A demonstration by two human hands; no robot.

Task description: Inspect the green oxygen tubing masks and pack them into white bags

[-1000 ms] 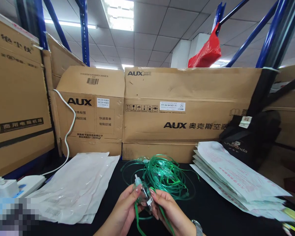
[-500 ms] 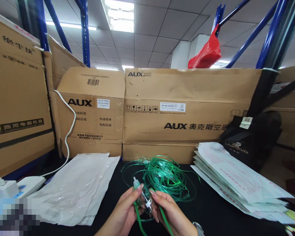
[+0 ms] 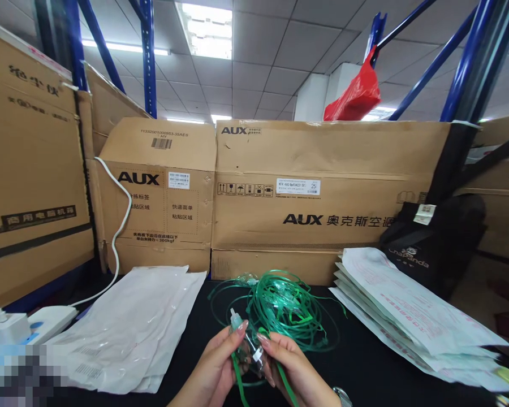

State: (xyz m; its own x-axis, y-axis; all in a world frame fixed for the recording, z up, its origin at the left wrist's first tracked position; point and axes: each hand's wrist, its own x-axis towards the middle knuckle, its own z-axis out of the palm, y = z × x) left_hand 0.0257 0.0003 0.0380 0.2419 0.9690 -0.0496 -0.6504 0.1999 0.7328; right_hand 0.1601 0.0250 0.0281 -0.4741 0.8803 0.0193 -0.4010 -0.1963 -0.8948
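Both my hands meet at the bottom centre over a black tabletop [image 3: 365, 362]. My left hand [image 3: 214, 370] and my right hand [image 3: 294, 373] pinch a small clear plastic mask [image 3: 246, 342] with a pale green connector on top. A green strap hangs down from it between my hands. Just behind them lies a tangled heap of green tubing [image 3: 280, 305] with more clear masks in it.
A stack of white pouches [image 3: 127, 328] lies at the left, a fanned stack of printed packets [image 3: 407, 316] at the right. Cardboard AUX boxes [image 3: 314, 198] wall the back. A white power strip [image 3: 34, 325] with cable sits far left, a black bag [image 3: 441, 243] right.
My hands and the mask have sunk slightly lower in view as the camera tilted up a little. The grip is unchanged.
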